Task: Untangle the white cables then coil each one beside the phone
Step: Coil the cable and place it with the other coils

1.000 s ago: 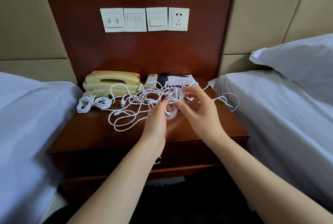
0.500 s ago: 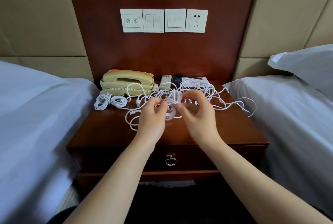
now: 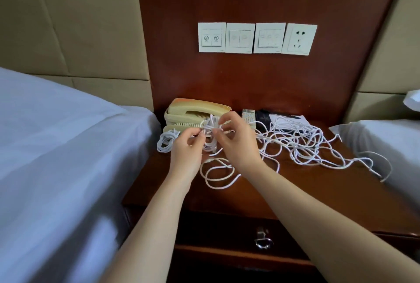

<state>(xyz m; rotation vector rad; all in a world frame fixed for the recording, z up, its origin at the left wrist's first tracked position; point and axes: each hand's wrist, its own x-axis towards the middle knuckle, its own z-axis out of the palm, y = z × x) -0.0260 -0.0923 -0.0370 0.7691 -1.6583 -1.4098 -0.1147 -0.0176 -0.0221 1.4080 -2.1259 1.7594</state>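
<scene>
beds: left bed (image 3: 56,157) and right bed (image 3: 381,144) flank the nightstand. One strand of the tangle runs off the top toward the right one.
nightstand (image 3: 302,194): all the cable work sits on its top.
tangle (image 3: 304,146): loose white cables heaped on the right half, in front of the remote (image 3: 248,119) and notepad (image 3: 293,121). It's well apart from your hands, and my read is most of the job is still in it.
phone (image 3: 195,110): back left of the top, directly behind your hands.
right hand (image 3: 236,144): fingers curled, with thumb and fingertips pinching the top of the bundle.
left hand (image 3: 186,153): narrow pinch on the bundle's left side, other fingers curled under.
tail (image 3: 218,173): slack loops flat on the wood below your hands. I can't tell if they're clear of the tangle.
done coil (image 3: 167,141): on the top, left of the phone, just beside your left hand. A second ago two coils showed there. The other is probably behind your hand now.
bundle (image 3: 210,132): held off the top, in front of the phone.
change: a second ago you held it over the middle of the tangle, and you've since carried it left to the phone.
meaning: this cable is likely near set-down, so wind the tail in first.
</scene>
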